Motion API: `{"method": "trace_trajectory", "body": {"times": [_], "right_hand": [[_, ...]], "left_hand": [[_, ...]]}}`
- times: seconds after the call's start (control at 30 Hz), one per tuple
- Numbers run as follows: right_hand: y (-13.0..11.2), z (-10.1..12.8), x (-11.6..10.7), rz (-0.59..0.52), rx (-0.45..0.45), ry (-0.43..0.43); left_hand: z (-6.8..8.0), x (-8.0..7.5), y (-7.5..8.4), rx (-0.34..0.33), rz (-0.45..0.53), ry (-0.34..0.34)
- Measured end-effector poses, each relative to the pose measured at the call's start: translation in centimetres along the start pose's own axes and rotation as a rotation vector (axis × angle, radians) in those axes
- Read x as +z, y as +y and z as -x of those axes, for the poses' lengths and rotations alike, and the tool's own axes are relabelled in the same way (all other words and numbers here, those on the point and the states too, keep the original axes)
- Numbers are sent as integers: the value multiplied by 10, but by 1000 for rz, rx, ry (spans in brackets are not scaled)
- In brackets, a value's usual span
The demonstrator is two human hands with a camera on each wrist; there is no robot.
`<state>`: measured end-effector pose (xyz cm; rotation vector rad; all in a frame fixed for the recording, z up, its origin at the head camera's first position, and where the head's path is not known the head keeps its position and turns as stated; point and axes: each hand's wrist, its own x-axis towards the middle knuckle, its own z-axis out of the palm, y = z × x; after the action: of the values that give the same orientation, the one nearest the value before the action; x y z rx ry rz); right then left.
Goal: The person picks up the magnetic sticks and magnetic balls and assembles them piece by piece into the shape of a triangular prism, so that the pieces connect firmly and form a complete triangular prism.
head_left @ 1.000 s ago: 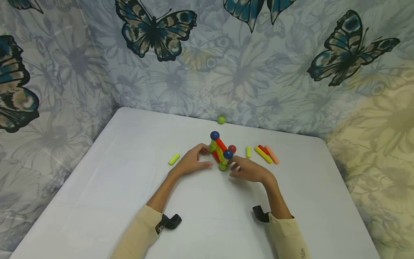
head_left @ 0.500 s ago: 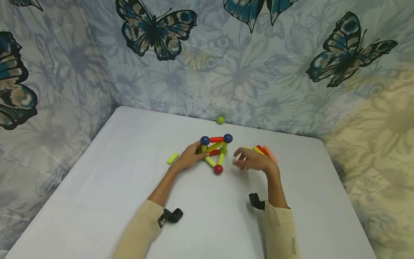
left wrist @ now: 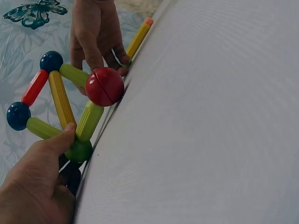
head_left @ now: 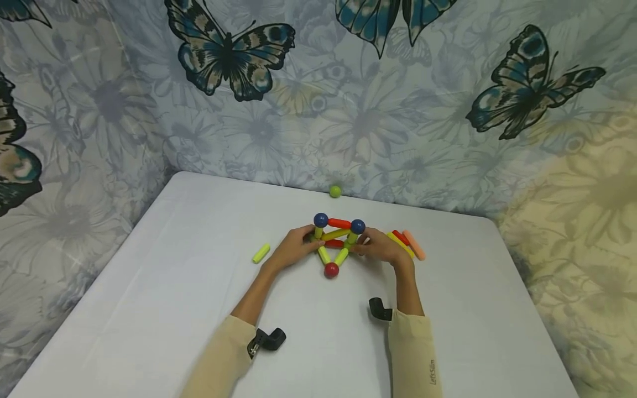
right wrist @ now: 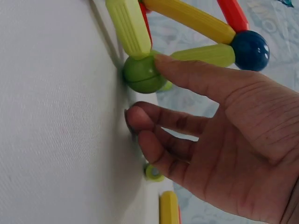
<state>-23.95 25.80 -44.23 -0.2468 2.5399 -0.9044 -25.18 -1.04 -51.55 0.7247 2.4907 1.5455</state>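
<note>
Hands sit on either side of a rod-and-ball frame (head_left: 334, 243) that stands near the middle of the white counter (head_left: 149, 309). The left hand (head_left: 293, 249) grips the frame's 9 o'clock corner, its thumb pressed on a green ball (left wrist: 78, 150) at the base. The right hand (head_left: 380, 247) touches the 3 o'clock corner; the wrist view shows one fingertip on another green ball (right wrist: 142, 74), the other fingers relaxed and resting against the counter, not curled round anything.

Risk assessment:
- The joints appear to hold by contact only. Uneven pressure from either hand would likely detach a rod or fold the frame flat.
- The red ball (head_left: 331, 270) at 6 o'clock is unsupported by either hand; a sideways push could swing it loose.
- Balls roll freely on this smooth surface. A detached ball could travel to the counter edge.

Surroundings: loose rods (head_left: 409, 244) lie just beside the right hand at 3 o'clock, a single green rod (head_left: 261, 253) lies apart at 9 o'clock, and a loose green ball (head_left: 335, 191) rests at 12 o'clock by the far edge. Butterfly-printed fabric (head_left: 229, 52) encloses the counter on three sides.
</note>
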Motion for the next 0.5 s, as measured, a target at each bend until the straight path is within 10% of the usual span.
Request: {"method": "trace_trajectory", "body": {"times": [0.5], "right_hand": [[-3, 13, -11, 43, -56, 19]], "left_hand": [[-2, 0, -5, 31, -23, 25]]}}
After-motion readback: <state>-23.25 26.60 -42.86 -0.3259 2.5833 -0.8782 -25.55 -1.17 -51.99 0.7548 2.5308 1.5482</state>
